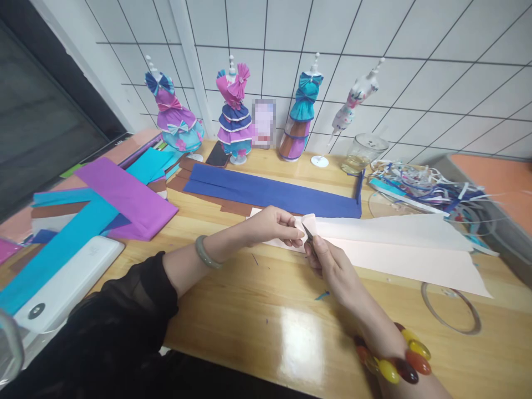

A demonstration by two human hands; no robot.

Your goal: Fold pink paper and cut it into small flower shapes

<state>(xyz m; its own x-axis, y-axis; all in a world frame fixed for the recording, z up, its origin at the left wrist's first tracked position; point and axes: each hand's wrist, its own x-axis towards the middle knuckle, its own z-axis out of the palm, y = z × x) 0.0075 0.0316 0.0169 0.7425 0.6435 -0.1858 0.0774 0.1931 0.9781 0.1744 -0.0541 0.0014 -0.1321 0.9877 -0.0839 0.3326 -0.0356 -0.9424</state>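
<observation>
Two hands with scissors at a pale pink sheet on the wooden table.
The left hand is almost closed, and its fingertips pinch a small folded piece of pale material; the fingers hide part of it. The right hand is curled around the scissors, so their handles are mostly covered and only the dark blades show clearly. Whether the blades touch the piece, I cannot tell. The beaded bracelet is partly hidden under the right wrist.

Wall: white rectangular tiles, dark grout lines. Desk: pale wood grain, glossy, bright light reflected near its front edge. Dark panel: far left, pale frame.
</observation>
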